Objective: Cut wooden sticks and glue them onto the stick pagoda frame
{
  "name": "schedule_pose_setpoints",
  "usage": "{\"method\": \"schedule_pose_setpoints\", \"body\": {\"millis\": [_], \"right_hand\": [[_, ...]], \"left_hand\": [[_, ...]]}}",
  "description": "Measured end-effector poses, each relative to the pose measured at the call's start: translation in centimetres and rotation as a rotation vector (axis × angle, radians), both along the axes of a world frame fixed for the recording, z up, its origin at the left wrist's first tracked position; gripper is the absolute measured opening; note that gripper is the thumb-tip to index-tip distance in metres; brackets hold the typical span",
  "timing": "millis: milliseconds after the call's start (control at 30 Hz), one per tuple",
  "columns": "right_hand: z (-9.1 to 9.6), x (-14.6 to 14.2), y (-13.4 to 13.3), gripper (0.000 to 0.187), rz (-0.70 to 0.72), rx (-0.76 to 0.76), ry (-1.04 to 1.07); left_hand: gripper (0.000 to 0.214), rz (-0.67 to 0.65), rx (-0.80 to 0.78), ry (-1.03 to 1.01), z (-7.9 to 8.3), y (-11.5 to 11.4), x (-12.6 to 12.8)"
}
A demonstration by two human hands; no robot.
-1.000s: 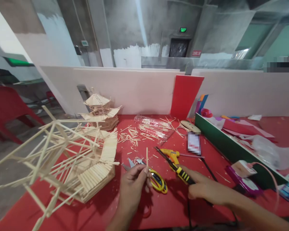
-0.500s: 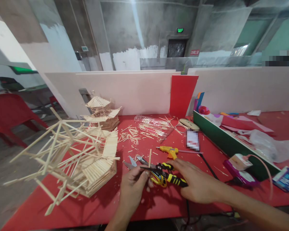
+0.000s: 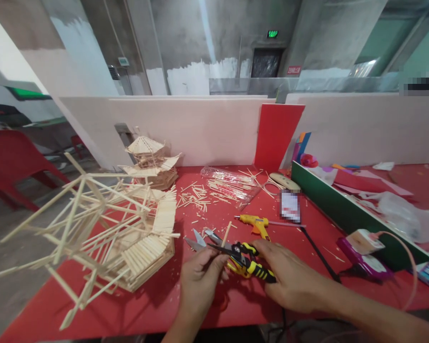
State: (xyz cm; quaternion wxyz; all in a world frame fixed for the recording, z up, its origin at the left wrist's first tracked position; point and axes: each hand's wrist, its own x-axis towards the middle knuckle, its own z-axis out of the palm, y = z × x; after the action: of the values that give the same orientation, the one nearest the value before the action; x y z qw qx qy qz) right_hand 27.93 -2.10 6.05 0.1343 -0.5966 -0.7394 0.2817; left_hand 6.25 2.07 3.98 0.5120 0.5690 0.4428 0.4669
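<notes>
My left hand [image 3: 201, 276] is closed in a pinch on a thin wooden stick [image 3: 228, 232], which leans up to the right. At the stick's lower part lie the dark blades of the yellow-and-black cutters [image 3: 261, 270], and my right hand [image 3: 289, 272] is wrapped round their handles. Whether the blades touch the stick I cannot tell. Just behind, silver scissor blades [image 3: 199, 238] rest on the table, partly covered by my hands and the cutters. A yellow glue gun [image 3: 255, 223] lies beyond my right hand.
A stick-built framework [image 3: 93, 228] fills the left of the red table [image 3: 186, 305], with a small stick pagoda [image 3: 146, 157] behind. Cut sticks [image 3: 196, 197] and a plastic bag of sticks [image 3: 230, 185] lie mid-table. At right stand a green board [image 3: 343, 214] and a purple power strip [image 3: 364, 262].
The stick leans further right than before. Both hands keep their holds and have barely moved. The whole view has shifted slightly.
</notes>
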Motion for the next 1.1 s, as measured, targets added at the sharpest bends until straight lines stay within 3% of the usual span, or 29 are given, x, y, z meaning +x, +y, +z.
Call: {"method": "schedule_pose_setpoints", "body": {"millis": [267,467,567,700,867,1000,1100], "right_hand": [[-1.6,0.7,1.0,0.068,0.055,0.066,0.053],[-1.9,0.3,0.9,0.053,0.038,0.054,0.109],[-2.3,0.3,1.2,0.055,0.047,0.039,0.123],[-2.4,0.7,1.7,0.070,0.102,0.048,0.096],[-1.8,0.6,1.6,0.063,0.124,0.047,0.092],[-2.0,0.5,1.3,0.054,0.095,0.044,0.101],[-2.3,0.6,1.3,0.062,0.090,0.034,0.069]], "left_hand": [[0.037,-0.113,-0.137,-0.021,-0.3,0.7,0.3],[0.044,-0.127,-0.232,-0.055,-0.1,0.6,0.2],[0.044,-0.140,-0.272,-0.077,-0.1,0.6,0.0],[0.043,-0.262,-0.351,-0.149,-0.3,0.9,-0.5],[0.040,-0.389,-0.416,-0.266,-1.4,1.3,-1.2],[0.040,-0.381,-0.415,-0.271,-2.0,1.2,-1.1],[0.043,-0.352,-0.403,-0.263,-2.1,1.2,-1.0]]}}
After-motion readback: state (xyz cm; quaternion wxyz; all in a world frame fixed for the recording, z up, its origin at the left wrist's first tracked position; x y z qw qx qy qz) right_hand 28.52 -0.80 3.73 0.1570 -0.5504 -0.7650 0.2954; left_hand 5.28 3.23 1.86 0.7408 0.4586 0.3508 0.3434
